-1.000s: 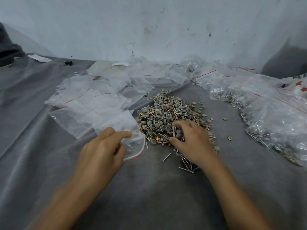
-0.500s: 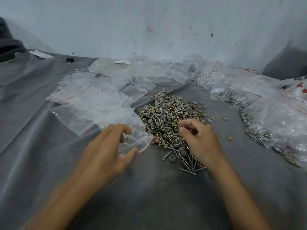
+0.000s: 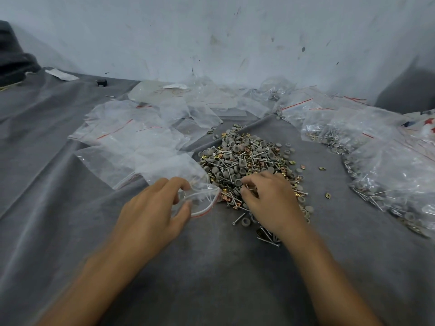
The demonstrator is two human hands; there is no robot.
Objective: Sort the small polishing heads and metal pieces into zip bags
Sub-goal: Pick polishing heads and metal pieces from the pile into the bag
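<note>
Both hands are filling: left hand (image 3: 150, 215) grips the zip bag (image 3: 169, 168) open, right hand (image 3: 270, 203) pinches pieces (image 3: 244, 188) to drop inside next.

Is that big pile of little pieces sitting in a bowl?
No, the pile of polishing heads and screws lies loose on the grey cloth.

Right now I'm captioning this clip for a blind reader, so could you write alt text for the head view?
A person's left hand holds open the mouth of a clear zip bag while the right hand, fingers curled, digs into a pile of grey polishing heads, metal pins and brass clips on grey cloth. Empty zip bags lie left, filled bags right.
</note>
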